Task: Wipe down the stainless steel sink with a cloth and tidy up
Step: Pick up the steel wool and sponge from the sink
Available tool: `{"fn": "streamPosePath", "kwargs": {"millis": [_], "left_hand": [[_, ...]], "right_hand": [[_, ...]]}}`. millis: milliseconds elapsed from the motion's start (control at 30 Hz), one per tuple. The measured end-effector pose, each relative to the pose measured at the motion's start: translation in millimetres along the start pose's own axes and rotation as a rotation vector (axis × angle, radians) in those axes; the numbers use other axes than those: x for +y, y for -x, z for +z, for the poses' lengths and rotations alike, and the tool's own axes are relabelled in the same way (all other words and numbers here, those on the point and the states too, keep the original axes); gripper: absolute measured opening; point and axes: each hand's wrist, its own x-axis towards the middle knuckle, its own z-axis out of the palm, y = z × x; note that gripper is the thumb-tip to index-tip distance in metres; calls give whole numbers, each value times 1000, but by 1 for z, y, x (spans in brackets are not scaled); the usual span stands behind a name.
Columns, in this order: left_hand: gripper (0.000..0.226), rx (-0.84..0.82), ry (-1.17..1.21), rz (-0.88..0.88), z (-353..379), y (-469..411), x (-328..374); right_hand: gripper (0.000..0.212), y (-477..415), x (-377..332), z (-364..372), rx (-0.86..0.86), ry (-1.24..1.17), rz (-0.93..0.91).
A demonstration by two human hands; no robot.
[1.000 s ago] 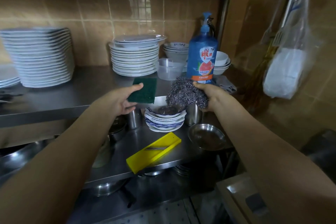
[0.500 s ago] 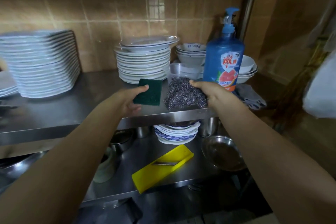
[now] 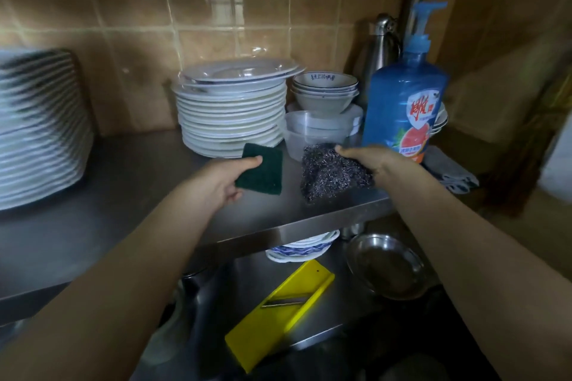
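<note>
My left hand (image 3: 219, 182) pinches a dark green scouring pad (image 3: 263, 168) between thumb and fingers, just over the steel shelf (image 3: 139, 182). My right hand (image 3: 368, 161) grips a ball of steel wool (image 3: 331, 173) that rests on the shelf near its front edge. A blue dish-soap pump bottle (image 3: 402, 102) stands right behind my right hand. A grey cloth (image 3: 448, 170) lies folded at the shelf's right end. No sink shows in the head view.
Stacked white plates (image 3: 232, 111) and another stack (image 3: 37, 130) stand on the shelf, with bowls (image 3: 325, 93) and a clear tub (image 3: 312, 133) behind the pad. Below lie a yellow slicer (image 3: 278, 312), a steel dish (image 3: 387, 266) and patterned plates (image 3: 303, 249).
Both hands rose from in front of the lower shelf to the upper shelf, carrying the pad and the steel wool; the steel wool now rests on the shelf.
</note>
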Motion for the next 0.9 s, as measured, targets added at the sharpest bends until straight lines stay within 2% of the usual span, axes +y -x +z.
{"fn": "streamPosePath", "kwargs": {"millis": [200, 367, 467, 667, 733, 833, 900], "left_hand": [[27, -40, -42, 45, 3, -13, 6], [27, -6, -37, 41, 5, -18, 1], [30, 6, -68, 26, 5, -20, -5], [28, -12, -121, 46, 10, -19, -13], [28, -6, -145, 52, 10, -19, -15], [27, 20, -169, 76, 10, -18, -15], [25, 21, -165, 76, 10, -17, -15]], "right_hand": [[38, -11, 7, 8, 28, 72, -1], [65, -26, 11, 2, 55, 289, -80], [48, -32, 8, -2, 56, 571, -152], [52, -34, 9, 0, 58, 1038, -266], [50, -34, 16, 3, 123, 1044, -315], [33, -35, 28, 8, 259, 1000, -379], [30, -34, 33, 11, 320, 974, -412]]}}
